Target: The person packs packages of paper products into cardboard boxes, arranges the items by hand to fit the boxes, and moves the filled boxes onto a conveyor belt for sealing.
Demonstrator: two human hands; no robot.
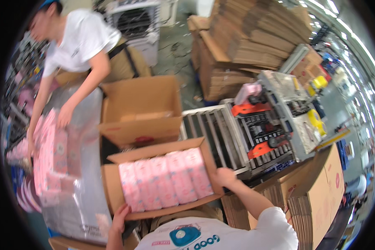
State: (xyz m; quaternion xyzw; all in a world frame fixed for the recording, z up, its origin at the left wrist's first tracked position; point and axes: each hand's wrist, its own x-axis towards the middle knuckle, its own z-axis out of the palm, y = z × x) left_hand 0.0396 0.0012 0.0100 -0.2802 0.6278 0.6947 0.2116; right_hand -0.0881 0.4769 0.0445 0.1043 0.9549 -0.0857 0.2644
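Note:
In front of me stands an open cardboard box [154,216] with a row of pink-and-white soft packs [164,181] standing side by side in it. At its near left corner my left hand [120,216] is closed over the near edge, fingertips inside by the packs. My right hand [225,177] grips the right side of the same box near its flap, its fingers partly hidden. Beyond it sits a second open box [139,104]; little of its inside shows.
To the left, a co-worker [83,41] reaches over pink packs [50,154] on a grey metal table [91,166]. A roller conveyor [208,129] leads right to a machine with orange parts [258,125]. Flattened cartons [254,37] are stacked behind; more cartons [321,200] stand at right.

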